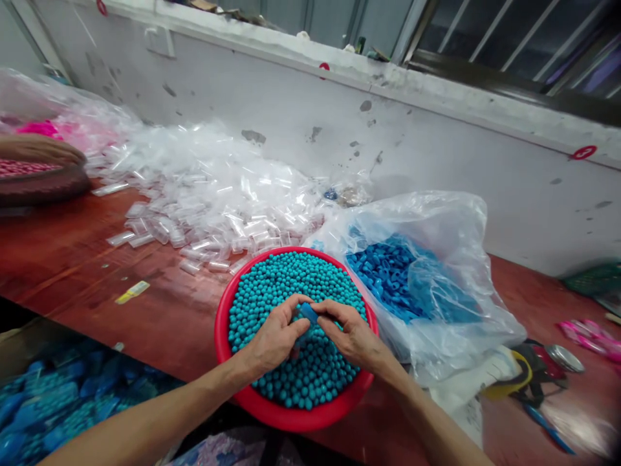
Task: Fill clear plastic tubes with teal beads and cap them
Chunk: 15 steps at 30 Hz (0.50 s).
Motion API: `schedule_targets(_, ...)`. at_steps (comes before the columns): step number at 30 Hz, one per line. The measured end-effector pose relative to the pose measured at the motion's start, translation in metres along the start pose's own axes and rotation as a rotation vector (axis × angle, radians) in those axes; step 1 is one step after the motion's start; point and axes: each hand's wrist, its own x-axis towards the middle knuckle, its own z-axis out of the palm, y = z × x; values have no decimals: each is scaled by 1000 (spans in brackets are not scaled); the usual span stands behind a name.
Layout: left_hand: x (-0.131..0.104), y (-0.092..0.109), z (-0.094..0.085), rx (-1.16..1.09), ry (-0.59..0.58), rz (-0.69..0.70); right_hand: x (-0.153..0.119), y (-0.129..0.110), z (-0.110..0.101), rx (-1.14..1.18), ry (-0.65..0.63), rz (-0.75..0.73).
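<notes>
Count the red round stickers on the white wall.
3. One red sticker sits at the top left, one on the ledge near the middle, one at the right. Others may lie outside the view.

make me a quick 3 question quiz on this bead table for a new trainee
1. True or false: the red basin holds teal beads.
2. What lies in the clear plastic bag right of the basin: A) pink beads, B) blue caps, C) clear tubes?
3. What do the left hand and right hand hold between them?

Key
1. True.
2. B.
3. A small blue cap, pinched over the basin; the pile of clear tubes lies behind.
</notes>
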Motion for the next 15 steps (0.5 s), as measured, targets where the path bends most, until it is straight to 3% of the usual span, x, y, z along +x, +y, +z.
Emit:
schedule_targets(3,0,6,-2,-2,-1,34,-2,-7,-3,40,1,16)
schedule_targets(7,1,14,-8,-35,-57,-5,-2,-14,-9,334,-22,163)
schedule_targets(10,0,14,-10,-54,-31,-51,1,-11,-9,413,60,216)
schedule_targets(15,-4,11,-12,8,-25,-40,3,-5,-2,413,259,166)
